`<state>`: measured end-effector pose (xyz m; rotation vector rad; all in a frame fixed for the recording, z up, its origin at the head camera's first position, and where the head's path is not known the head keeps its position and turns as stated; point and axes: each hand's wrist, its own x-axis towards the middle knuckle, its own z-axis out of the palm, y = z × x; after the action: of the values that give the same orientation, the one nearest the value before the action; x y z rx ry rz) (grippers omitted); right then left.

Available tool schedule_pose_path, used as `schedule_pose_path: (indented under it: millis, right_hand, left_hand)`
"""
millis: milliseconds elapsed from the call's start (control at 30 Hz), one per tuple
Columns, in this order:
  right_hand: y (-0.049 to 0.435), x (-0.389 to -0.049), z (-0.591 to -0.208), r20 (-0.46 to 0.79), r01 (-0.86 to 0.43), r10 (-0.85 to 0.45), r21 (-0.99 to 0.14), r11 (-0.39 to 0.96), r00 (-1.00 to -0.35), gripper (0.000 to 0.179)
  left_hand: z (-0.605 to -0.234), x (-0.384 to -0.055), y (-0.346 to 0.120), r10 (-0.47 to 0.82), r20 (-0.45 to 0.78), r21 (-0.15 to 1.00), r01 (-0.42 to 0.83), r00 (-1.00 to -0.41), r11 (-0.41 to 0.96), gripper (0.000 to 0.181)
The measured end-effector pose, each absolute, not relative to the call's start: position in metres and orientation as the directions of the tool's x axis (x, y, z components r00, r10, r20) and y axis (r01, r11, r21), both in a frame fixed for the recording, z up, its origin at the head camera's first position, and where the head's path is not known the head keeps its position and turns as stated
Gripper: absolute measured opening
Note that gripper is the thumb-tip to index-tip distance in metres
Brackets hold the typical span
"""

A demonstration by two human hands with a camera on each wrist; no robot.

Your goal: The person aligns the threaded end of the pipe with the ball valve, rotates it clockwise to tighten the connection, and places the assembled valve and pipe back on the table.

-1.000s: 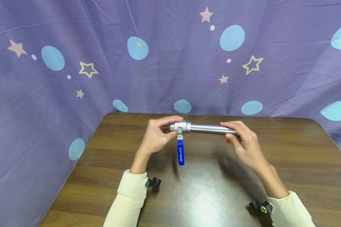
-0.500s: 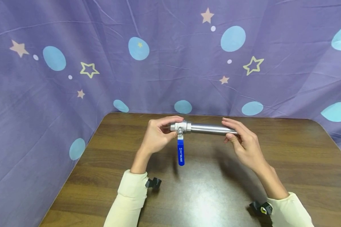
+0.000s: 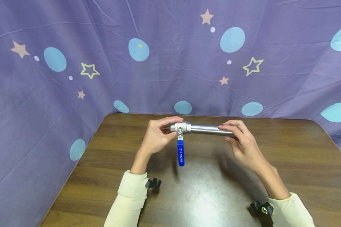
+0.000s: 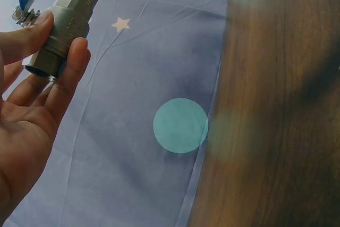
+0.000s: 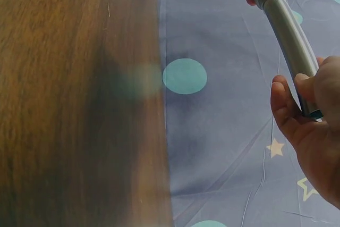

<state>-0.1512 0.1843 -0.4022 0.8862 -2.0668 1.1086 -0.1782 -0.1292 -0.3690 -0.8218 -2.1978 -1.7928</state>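
A steel ball valve (image 3: 183,126) with a blue lever handle (image 3: 181,154) is held above the table by my left hand (image 3: 156,138), thumb on the near side and fingers on the far side. A straight shiny steel pipe (image 3: 206,129) extends rightward from the valve's hex end. My right hand (image 3: 245,148) holds the pipe's far end with curled fingers and thumb. In the left wrist view, the open threaded end of the valve (image 4: 66,27) faces the palm. The right wrist view has the thumb against the pipe (image 5: 291,43), near its open end. The joint's threads are hidden.
A brown wood-grain table (image 3: 102,176) lies below both hands, with a bright glare spot at its near middle. A purple curtain (image 3: 164,82) with stars and blue dots hangs behind its far edge. Black wrist mounts (image 3: 153,183) sit at both cuffs.
My right-hand fingers lifted a little off the pipe, then came back onto it in a shifted position. The left hand and the valve have stayed practically still.
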Motion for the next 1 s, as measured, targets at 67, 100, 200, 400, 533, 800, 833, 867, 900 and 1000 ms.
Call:
schedule_pose_path:
  millis: [67,100,200,400,533,800,833,867,900,1000]
  right_hand:
    - [0.1849,-0.1510,-0.4012,0.773,-0.791,-0.264,-0.449,0.415,-0.577,0.056]
    - [0.1849,-0.1510,-0.4008,0.776,-0.794,-0.262,-0.447,0.412,-0.573,0.057]
    - [0.1846,-0.1507,-0.3994,0.785,-0.798,-0.250,-0.447,0.403,-0.566,0.057]
    - [0.1845,-0.1507,-0.3986,0.789,-0.795,-0.233,-0.454,0.402,-0.569,0.056]
    - [0.1846,-0.1515,-0.4002,0.786,-0.791,-0.228,-0.463,0.400,-0.575,0.055]
    - [0.1838,-0.1513,-0.4029,0.770,-0.780,-0.220,-0.499,0.377,-0.599,0.054]
    - [0.1838,-0.1511,-0.4028,0.768,-0.779,-0.219,-0.504,0.373,-0.602,0.054]
    - [0.1837,-0.1509,-0.4025,0.767,-0.778,-0.218,-0.508,0.369,-0.604,0.054]
    - [0.1836,-0.1506,-0.4022,0.765,-0.777,-0.218,-0.512,0.366,-0.606,0.054]
    - [0.1839,-0.1500,-0.4018,0.757,-0.772,-0.221,-0.523,0.361,-0.615,0.054]
  left_hand:
    - [-0.3693,-0.1784,-0.1291,0.298,0.472,0.845,0.522,-0.829,0.113,0.046]
    - [-0.3692,-0.1783,-0.1292,0.298,0.472,0.846,0.521,-0.830,0.112,0.046]
    - [-0.3685,-0.1781,-0.1294,0.299,0.472,0.845,0.523,-0.829,0.115,0.046]
    - [-0.3674,-0.1782,-0.1297,0.301,0.473,0.842,0.525,-0.828,0.124,0.046]
    - [-0.3680,-0.1783,-0.1303,0.299,0.471,0.841,0.524,-0.830,0.130,0.047]
    - [-0.3680,-0.1779,-0.1301,0.296,0.472,0.838,0.527,-0.830,0.143,0.047]
    - [-0.3680,-0.1779,-0.1299,0.296,0.473,0.837,0.528,-0.830,0.143,0.046]
    - [-0.3679,-0.1778,-0.1299,0.297,0.474,0.836,0.529,-0.829,0.143,0.046]
    - [-0.3679,-0.1778,-0.1298,0.298,0.476,0.835,0.531,-0.827,0.142,0.046]
    - [-0.3688,-0.1783,-0.1294,0.304,0.484,0.831,0.540,-0.820,0.132,0.045]
